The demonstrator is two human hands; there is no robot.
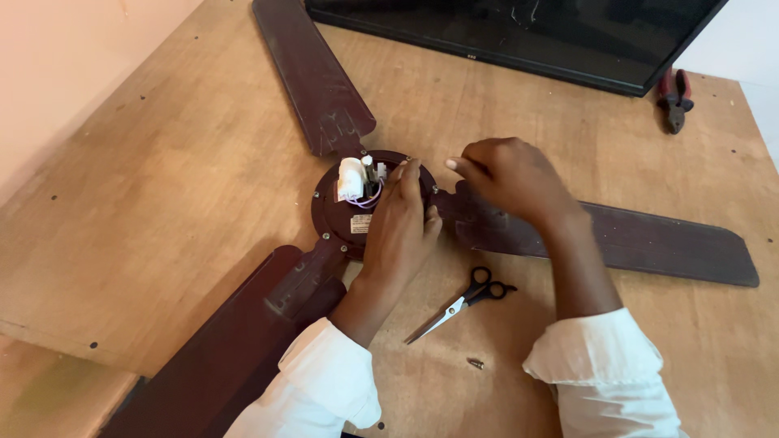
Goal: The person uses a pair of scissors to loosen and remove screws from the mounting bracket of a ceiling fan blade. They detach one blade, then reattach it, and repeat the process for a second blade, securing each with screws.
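a dark brown ceiling fan (357, 212) is lying flat on a wooden table (162, 211), its round motor hub sitting near the middle of the view. three blades are spreading out from the hub: one blade (312, 73) is pointing toward 11 o'clock, one blade (649, 243) toward 3 o'clock, one blade (235, 341) toward 7 o'clock. a white capacitor (350, 178) with thin wires is sitting on the hub at its 10 o'clock side.

the left hand (399, 227) is resting over the hub, fingers bent and pressing down on its top; cannot tell if it is pinching anything. the right hand (511, 178) is hovering at 3 o'clock of the hub, over the root of the 3 o'clock blade, fingers curled loosely with the tips reaching toward the hub; cannot tell if it is holding something small.

black-handled scissors (462, 302) are lying on the table at 5 o'clock of the hub, near the right forearm. a small screw (475, 363) is lying at 6 o'clock of the scissors. red-handled pliers (675, 97) are lying at 2 o'clock, well apart, just beside a flat black screen (519, 32) at 12 o'clock.
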